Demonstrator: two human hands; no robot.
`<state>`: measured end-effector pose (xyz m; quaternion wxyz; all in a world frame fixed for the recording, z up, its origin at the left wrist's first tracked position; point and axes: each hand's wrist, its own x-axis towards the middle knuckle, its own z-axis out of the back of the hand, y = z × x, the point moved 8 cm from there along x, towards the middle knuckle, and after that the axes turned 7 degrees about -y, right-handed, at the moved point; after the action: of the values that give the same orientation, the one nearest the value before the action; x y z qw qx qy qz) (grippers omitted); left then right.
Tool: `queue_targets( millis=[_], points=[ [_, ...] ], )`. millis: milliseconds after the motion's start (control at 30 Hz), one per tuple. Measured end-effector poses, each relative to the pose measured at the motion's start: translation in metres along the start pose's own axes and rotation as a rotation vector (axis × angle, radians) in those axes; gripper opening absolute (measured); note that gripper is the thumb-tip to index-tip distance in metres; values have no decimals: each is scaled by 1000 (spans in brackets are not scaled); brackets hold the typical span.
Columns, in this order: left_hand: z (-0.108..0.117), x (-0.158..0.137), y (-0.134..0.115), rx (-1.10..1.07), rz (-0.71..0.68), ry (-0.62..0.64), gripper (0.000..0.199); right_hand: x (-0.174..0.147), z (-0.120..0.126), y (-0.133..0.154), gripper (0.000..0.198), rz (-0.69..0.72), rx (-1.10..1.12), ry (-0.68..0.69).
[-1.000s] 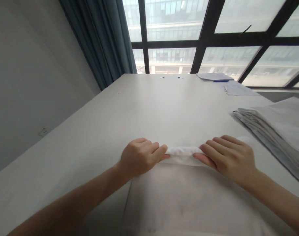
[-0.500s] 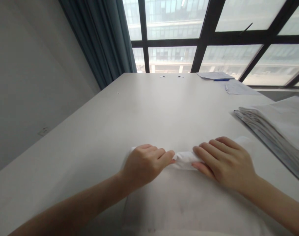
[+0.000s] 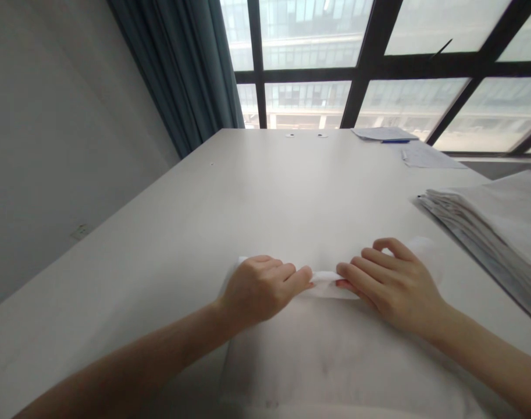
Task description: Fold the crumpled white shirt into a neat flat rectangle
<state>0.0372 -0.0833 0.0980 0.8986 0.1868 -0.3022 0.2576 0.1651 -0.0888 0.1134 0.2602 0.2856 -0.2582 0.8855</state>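
A smooth pale worktop point(image 3: 269, 186) carries a thin white cloth point(image 3: 335, 355) at its near edge; flat stacked sheets point(image 3: 487, 227) sit at the right edge. The left hand point(image 3: 260, 288) and right hand point(image 3: 396, 285), fingers curled, pinch the cloth's rolled far edge point(image 3: 324, 282).

Looked like an office or meeting room to me. The big giveaway was the long white table point(image 3: 265, 192), plain and wide like a conference desk. Right behind its far end stood a wall of tall dark-framed windows point(image 3: 361, 64) facing another glass office block point(image 3: 309, 23). A teal curtain point(image 3: 186, 70) hung just left of the table's far corner. On the table's right edge sat a thick stack of papers point(image 3: 487, 227), and near its far right corner lay loose sheets point(image 3: 426, 157) with a blue pen point(image 3: 395, 141).
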Motion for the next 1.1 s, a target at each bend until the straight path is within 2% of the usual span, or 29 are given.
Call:
queue_targets(
  millis=[200,400,667,800,900,1000,1100],
  points=[
    [-5,-3,13,14,81,53,37,-6,2,-19,35,12,-134,-30],
    [-10,-10,37,47,201,159,52,-13,0,-40,36,-17,-173,-28],
    [-24,-17,57,55,265,137,63,-24,-6,-64,30,-85,-121,23],
    [-30,-22,75,22,421,219,60,-26,-8,-70,27,-96,-57,25],
    [-36,-27,91,-101,590,283,52,-31,-11,-81,29,-124,-13,29],
    [-42,-33,103,-256,738,296,47,-38,-11,-93,36,-143,-27,-30],
    [-45,-37,108,-358,816,276,48,-45,-12,-102,41,-158,-26,-64]
  ],
)
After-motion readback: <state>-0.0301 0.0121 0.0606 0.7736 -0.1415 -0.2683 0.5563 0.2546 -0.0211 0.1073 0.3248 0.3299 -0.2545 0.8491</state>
